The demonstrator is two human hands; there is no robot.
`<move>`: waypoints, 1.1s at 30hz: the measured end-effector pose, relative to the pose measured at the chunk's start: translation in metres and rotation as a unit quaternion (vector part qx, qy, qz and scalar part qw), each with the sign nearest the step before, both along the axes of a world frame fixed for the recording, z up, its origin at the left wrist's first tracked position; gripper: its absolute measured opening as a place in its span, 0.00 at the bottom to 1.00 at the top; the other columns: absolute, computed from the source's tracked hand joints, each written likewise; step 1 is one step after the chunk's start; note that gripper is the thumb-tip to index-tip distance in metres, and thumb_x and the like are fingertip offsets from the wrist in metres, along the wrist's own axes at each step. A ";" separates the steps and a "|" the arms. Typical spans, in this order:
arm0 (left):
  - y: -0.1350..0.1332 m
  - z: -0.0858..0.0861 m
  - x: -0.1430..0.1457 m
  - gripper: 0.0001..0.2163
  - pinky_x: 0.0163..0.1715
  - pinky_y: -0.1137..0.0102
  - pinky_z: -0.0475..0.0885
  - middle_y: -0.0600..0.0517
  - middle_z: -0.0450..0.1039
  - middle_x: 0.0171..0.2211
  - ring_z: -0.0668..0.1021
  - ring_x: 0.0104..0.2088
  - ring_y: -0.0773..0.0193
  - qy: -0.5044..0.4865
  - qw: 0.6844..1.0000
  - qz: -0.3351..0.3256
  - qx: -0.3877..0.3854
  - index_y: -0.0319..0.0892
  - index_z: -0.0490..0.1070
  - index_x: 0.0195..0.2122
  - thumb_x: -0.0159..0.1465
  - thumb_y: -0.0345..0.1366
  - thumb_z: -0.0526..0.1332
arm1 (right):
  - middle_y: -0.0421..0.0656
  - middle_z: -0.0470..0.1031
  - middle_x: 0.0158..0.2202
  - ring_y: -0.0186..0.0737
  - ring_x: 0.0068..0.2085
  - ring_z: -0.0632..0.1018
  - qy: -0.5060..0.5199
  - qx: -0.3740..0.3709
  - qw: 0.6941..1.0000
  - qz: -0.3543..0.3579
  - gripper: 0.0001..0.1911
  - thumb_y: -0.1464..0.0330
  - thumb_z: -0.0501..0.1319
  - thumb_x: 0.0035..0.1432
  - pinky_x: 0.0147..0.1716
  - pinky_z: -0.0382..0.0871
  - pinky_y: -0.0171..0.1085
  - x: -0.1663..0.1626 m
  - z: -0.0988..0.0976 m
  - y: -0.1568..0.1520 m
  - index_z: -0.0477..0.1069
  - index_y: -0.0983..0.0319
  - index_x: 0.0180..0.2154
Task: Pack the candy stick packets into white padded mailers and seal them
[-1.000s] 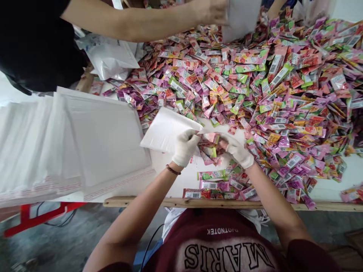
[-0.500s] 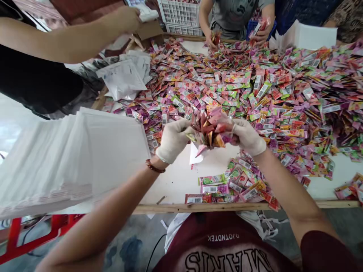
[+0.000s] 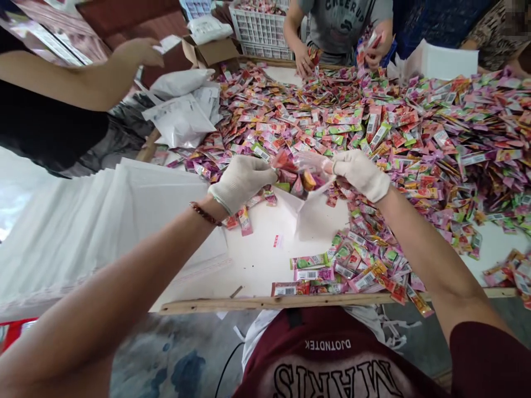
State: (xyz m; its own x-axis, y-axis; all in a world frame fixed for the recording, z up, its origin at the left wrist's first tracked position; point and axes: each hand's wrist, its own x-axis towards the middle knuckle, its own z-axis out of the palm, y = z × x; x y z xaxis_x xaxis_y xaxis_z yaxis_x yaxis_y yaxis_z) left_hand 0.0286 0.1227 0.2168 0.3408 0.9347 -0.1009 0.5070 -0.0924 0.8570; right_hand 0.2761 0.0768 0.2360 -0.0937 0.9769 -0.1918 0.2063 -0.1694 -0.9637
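Both my hands wear white gloves and are raised above the table. My left hand (image 3: 243,181) is closed on the left edge of a white padded envelope (image 3: 309,213), and my right hand (image 3: 360,173) is closed on its right edge. The envelope's mouth is held open, and a bunch of colourful sachets (image 3: 301,178) shows in it between my hands. The envelope's lower end hangs down toward the white tabletop (image 3: 257,260).
A huge heap of pink, green and orange sachets (image 3: 415,132) covers the table. A stack of white envelopes (image 3: 103,226) lies at the left. Another person's arm (image 3: 83,77) reaches in at the upper left. A second person (image 3: 340,33) handles sachets by white crates (image 3: 265,27).
My hands rose from the table with a bunch of sachets and now hold the envelope open around them. The neighbour's arm drew back to the left.
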 end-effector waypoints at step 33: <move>-0.117 -0.132 0.051 0.11 0.37 0.65 0.69 0.46 0.75 0.37 0.78 0.36 0.57 0.264 0.926 -0.140 0.230 0.41 0.71 0.42 0.70 0.35 0.50 | 0.42 0.78 0.30 0.35 0.28 0.76 -0.199 -0.100 0.974 0.040 0.10 0.68 0.57 0.64 0.29 0.69 0.34 -0.051 -0.180 -0.097 0.75 0.64 0.39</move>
State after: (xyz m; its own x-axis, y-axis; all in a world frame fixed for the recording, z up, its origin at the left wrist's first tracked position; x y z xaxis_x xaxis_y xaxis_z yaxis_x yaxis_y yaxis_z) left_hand 0.0797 0.0054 0.0845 0.5935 0.8023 0.0639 0.7449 -0.5777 0.3337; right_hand 0.2250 -0.0206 0.0564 -0.0466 0.9093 -0.4136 0.5769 -0.3136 -0.7543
